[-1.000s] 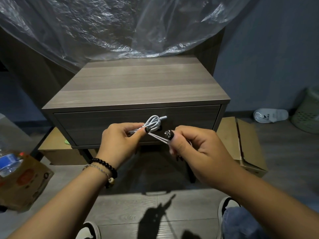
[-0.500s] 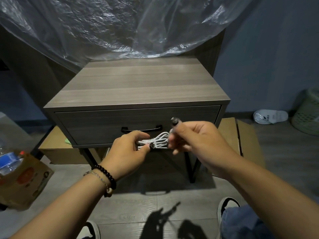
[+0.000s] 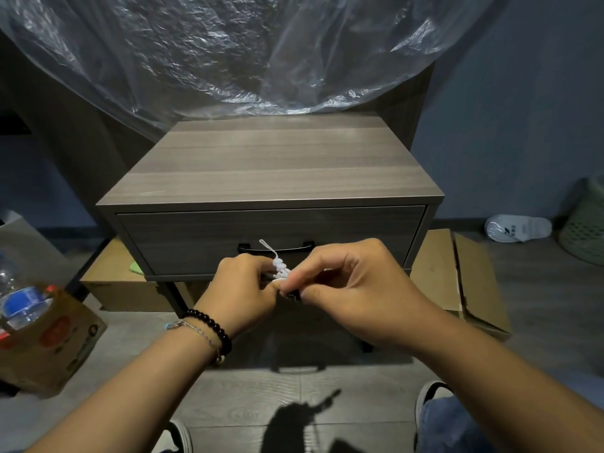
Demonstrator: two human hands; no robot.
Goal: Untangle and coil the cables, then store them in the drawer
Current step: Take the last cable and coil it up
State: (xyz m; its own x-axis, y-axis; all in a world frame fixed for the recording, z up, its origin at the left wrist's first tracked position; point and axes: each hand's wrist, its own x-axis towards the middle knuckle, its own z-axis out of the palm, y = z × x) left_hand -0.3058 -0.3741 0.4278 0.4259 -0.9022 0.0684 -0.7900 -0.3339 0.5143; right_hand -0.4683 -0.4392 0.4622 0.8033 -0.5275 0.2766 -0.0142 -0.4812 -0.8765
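Observation:
A small white coiled cable (image 3: 280,267) sits between both hands, just in front of the drawer handle (image 3: 276,247). My left hand (image 3: 243,289) grips the bundle from the left. My right hand (image 3: 353,289) pinches it from the right with thumb and fingertips. One white cable end (image 3: 266,246) sticks up above the hands. Most of the bundle is hidden by the fingers. The grey wooden drawer (image 3: 202,243) of the nightstand (image 3: 271,165) is closed.
Clear plastic sheeting (image 3: 228,50) hangs behind the nightstand. Cardboard boxes (image 3: 470,276) lie on the floor to either side, one at left (image 3: 49,338) holding a water bottle (image 3: 19,302). A white slipper (image 3: 518,227) and a green basket (image 3: 585,230) are at right.
Both hands have dropped lower and come closer together around the cable. The loose loops have been drawn into a tighter bundle, with one end now pointing up.

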